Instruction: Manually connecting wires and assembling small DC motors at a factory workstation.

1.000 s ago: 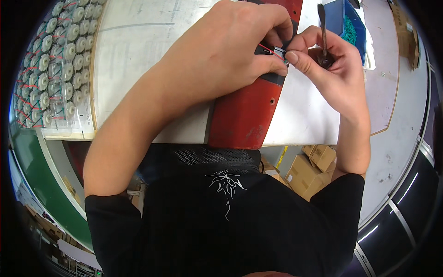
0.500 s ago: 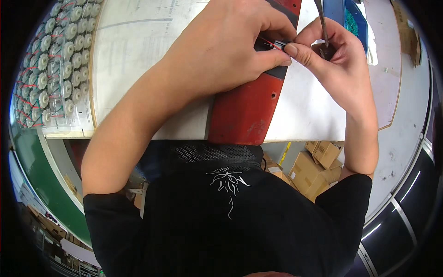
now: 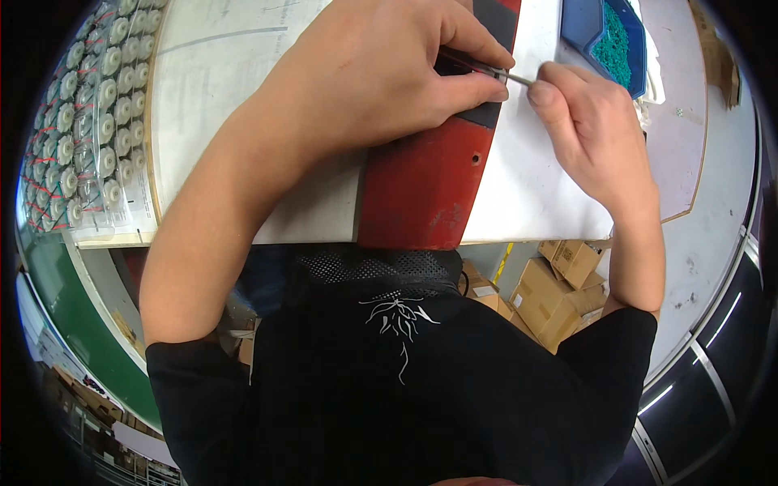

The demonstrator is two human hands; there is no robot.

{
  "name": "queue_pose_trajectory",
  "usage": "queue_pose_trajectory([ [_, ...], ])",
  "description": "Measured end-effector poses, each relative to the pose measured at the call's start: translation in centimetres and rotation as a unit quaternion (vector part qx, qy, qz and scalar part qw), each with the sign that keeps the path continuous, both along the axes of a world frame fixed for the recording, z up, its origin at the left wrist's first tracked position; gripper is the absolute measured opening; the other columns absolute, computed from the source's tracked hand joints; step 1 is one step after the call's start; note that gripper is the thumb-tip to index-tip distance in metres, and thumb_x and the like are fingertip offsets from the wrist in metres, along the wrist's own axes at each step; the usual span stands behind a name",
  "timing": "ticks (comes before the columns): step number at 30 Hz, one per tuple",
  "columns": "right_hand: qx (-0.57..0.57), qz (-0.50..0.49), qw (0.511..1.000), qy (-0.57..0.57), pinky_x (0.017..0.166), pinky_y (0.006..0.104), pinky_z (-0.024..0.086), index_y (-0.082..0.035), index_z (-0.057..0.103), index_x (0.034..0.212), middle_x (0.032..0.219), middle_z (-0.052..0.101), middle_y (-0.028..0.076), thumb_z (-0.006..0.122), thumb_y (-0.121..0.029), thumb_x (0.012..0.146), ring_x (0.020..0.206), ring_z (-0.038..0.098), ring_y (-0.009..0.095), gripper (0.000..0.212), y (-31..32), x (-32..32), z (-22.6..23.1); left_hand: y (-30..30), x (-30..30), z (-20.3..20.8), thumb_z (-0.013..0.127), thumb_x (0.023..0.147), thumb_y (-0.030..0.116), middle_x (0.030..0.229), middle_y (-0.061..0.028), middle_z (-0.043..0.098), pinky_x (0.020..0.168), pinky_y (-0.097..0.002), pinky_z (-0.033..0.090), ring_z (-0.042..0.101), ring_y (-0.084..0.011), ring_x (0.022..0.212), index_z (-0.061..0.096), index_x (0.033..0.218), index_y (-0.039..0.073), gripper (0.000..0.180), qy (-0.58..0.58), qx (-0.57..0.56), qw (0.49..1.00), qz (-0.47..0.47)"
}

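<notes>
My left hand is closed, thumb and forefinger round a small dark part that they mostly hide. Beneath that hand lies a long red fixture with a dark grey band across it, reaching the table's front edge. My right hand is closed on a thin metal tool, whose handle is hidden in the fist. The tool's slim shaft points left, its end between my left thumb and forefinger. Exactly what kind of tool it is does not show.
Behind my right hand stands a blue bin of small green pieces. Rows of white toothed round parts with red and green wires lie in clear plastic at the left. Cardboard boxes sit below the white table.
My right fingers have left the small part with its red wire at my left fingertips. The right hand has turned, bringing the tool from upright to nearly level, its end at the left fingertips.
</notes>
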State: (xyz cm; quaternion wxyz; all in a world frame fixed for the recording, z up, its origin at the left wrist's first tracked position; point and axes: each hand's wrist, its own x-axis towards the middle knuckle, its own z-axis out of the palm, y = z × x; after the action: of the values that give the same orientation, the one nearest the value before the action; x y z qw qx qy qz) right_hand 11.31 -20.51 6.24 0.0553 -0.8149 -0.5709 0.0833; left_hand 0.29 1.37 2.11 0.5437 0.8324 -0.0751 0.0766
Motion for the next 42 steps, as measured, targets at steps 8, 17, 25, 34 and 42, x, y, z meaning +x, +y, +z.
queue_pose_trajectory([
  [8, -0.013, -0.019, 0.998, -0.064, 0.056, 0.0426, 0.047, -0.004, 0.067, 0.085, 0.066, 0.059, 0.015, 0.048, -0.032, 0.109, 0.059, 0.059, 0.035, 0.04, 0.0, 0.0, -2.2, -0.1, -0.1, 0.2, 0.08, 0.083, 0.012, 0.075, -0.0092, 0.069, 0.059, -0.0314, 0.049, 0.063, -0.0193, 0.067, 0.082, 0.099, 0.002, 0.018, 0.0, 0.003, 1.0, -0.002],
  [17, -0.047, -0.046, 0.998, -0.003, 0.061, 0.0458, 0.047, -0.001, 0.064, 0.084, 0.066, 0.057, 0.02, 0.041, -0.03, 0.112, 0.064, 0.058, 0.041, 0.047, 0.5, -0.4, -2.0, -0.1, 0.0, 0.2, 0.079, 0.083, 0.011, 0.074, -0.0101, 0.069, 0.057, -0.032, 0.049, 0.062, -0.0204, 0.064, 0.082, 0.098, 0.001, 0.018, -0.01, 0.018, 1.0, -0.005],
  [25, -0.039, -0.014, 0.991, 0.126, 0.051, 0.0422, 0.049, -0.008, 0.079, 0.094, 0.059, 0.061, 0.016, 0.041, -0.035, 0.112, 0.052, 0.062, 0.031, 0.051, 0.6, -0.2, -1.3, -0.2, -0.3, -0.2, 0.079, 0.084, 0.011, 0.075, -0.0106, 0.069, 0.059, -0.0326, 0.049, 0.062, -0.0206, 0.066, 0.081, 0.098, 0.001, 0.017, -0.038, 0.033, 0.999, -0.012],
  [34, -0.061, -0.03, 0.998, -0.018, 0.057, 0.0447, 0.043, 0.002, 0.059, 0.073, 0.06, 0.054, 0.018, 0.033, -0.04, 0.113, 0.055, 0.048, 0.039, 0.064, 1.1, -0.9, -1.6, 0.0, -0.4, 0.1, 0.079, 0.085, 0.011, 0.074, -0.0101, 0.068, 0.06, -0.0332, 0.05, 0.063, -0.0217, 0.067, 0.081, 0.099, 0.002, 0.017, -0.045, 0.038, 0.998, -0.009],
  [42, 0.096, -0.168, 0.884, 0.426, 0.053, 0.0405, 0.04, 0.001, 0.069, 0.088, 0.065, 0.057, 0.009, 0.05, -0.039, 0.11, 0.051, 0.045, 0.022, 0.05, -2.2, 2.5, 1.3, -0.2, 0.1, 1.2, 0.081, 0.082, 0.013, 0.082, -0.0089, 0.069, 0.077, -0.0388, 0.051, 0.064, -0.0243, 0.085, 0.081, 0.097, 0.004, 0.018, -0.043, 0.123, 0.991, -0.02],
])
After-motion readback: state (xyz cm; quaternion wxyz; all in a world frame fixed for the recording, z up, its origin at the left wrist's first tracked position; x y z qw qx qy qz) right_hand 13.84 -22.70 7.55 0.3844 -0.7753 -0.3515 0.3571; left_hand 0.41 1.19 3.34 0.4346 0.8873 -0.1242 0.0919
